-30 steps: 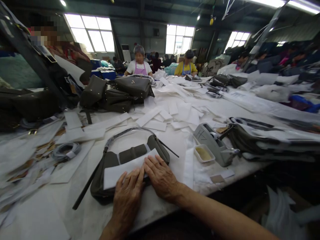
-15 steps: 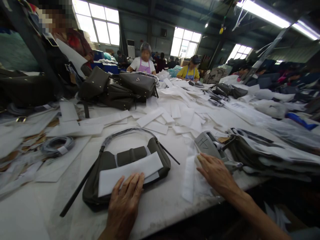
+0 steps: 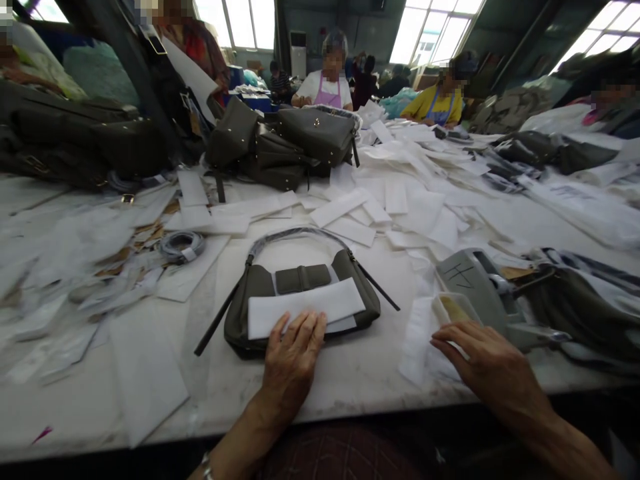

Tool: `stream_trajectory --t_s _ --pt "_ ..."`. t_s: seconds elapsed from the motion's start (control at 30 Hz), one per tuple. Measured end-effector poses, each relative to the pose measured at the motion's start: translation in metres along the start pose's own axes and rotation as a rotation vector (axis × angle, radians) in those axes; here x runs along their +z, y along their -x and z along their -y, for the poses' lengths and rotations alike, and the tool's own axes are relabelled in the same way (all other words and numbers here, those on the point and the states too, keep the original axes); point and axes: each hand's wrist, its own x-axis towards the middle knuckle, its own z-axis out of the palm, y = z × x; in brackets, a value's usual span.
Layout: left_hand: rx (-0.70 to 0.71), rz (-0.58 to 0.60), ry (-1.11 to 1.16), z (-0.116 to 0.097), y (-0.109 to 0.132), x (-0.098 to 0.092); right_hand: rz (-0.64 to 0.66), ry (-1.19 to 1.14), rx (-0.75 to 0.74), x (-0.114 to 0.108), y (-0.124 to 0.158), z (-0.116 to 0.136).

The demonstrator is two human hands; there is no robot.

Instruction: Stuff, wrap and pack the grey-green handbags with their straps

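- left hand (image 3: 293, 363): fingers spread flat, not gripping, tips resting on the white foam sheet (image 3: 305, 308)
- sheet lies across the front of the handbag (image 3: 245, 320), which sits flat on the table (image 3: 350, 407), just ahead of the left hand
- bag is dark olive, with a flap tab (image 3: 300, 279) showing above the sheet and its strap (image 3: 300, 233) arching behind; two dark strap ends (image 3: 216, 328) stick out on either side
- right hand (image 3: 493, 363): fingers loose and slightly curled, holding nothing, resting on or just above white strips (image 3: 416, 340)
- near the right hand: small tray (image 3: 453, 310) with yellowish contents, and a gray machine (image 3: 467, 283)
- machine has dark handwritten strokes on top, not readable
- more bags in plastic (image 3: 585, 313) lie past the machine
- wire coil (image 3: 183, 247) lies left of the bag, among loose white sheets
- bag pile (image 3: 280, 143) stands farther up the table
- two co-workers sit across the table, one in a pink apron (image 3: 327, 90), one in a yellow shirt (image 3: 434, 105)
- no brand readable
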Motion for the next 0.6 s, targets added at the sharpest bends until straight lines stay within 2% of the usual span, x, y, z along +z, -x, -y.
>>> stream_trajectory --t_s 0.17,0.3,0.47,0.6 --pt "-0.001 0.009 -0.001 -0.001 0.0 0.001 0.194 -0.157 0.172 0.025 0.023 0.014" --pt "-0.003 0.019 -0.006 -0.001 0.001 0.0 0.331 -0.287 0.242 0.039 0.027 0.026" --pt "-0.007 -0.016 -0.001 -0.002 0.0 0.0 0.375 -0.376 0.288 0.046 0.02 0.024" --pt "-0.025 -0.07 0.03 -0.002 0.001 0.003 0.413 -0.464 0.342 0.042 0.012 0.019"
